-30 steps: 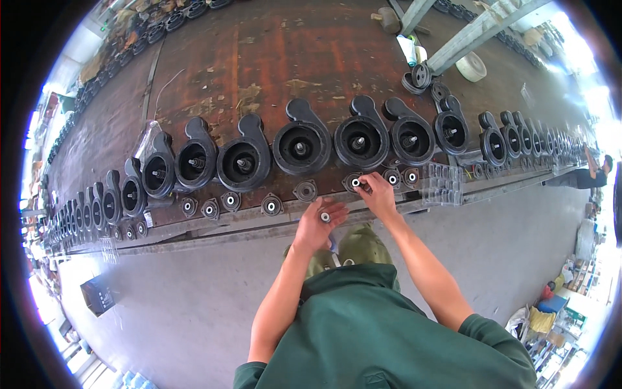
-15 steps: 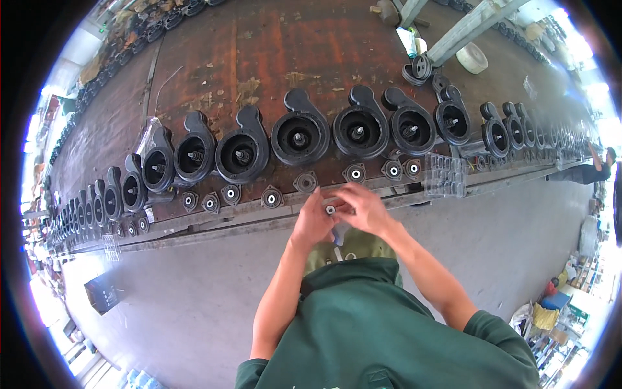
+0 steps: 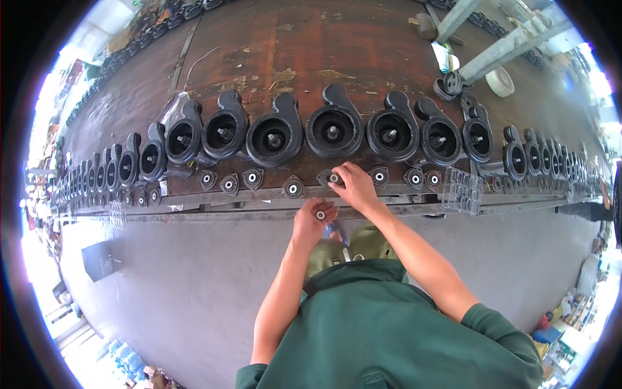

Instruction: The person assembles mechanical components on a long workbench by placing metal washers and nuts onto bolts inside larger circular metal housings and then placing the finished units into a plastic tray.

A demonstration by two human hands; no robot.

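My left hand (image 3: 312,222) is held palm up in front of the bench edge, fingers curled round a small dark ring with a white centre (image 3: 320,215). My right hand (image 3: 355,187) reaches over the bench edge, its thumb and fingers pinching a small round part (image 3: 334,177) at the middle of a dark flange (image 3: 323,176). The fingers partly cover that flange. Beside it lie other dark flanges with white-ringed centres, one to the left (image 3: 293,187) and one to the right (image 3: 380,176). Behind them stands a black pump housing (image 3: 333,131) with a metal shaft inside.
A long row of similar black housings (image 3: 275,138) runs both ways along the worn brown bench (image 3: 291,39). A clear plastic tray (image 3: 462,191) lies at the bench edge on the right. Farther back are a metal post (image 3: 512,52) and a white roll (image 3: 499,82). A dark box (image 3: 98,261) stands on the floor.
My hands have come apart. The right has moved forward to the flange with a small round part, while the left stays near my body with a ring. The view has shifted left.
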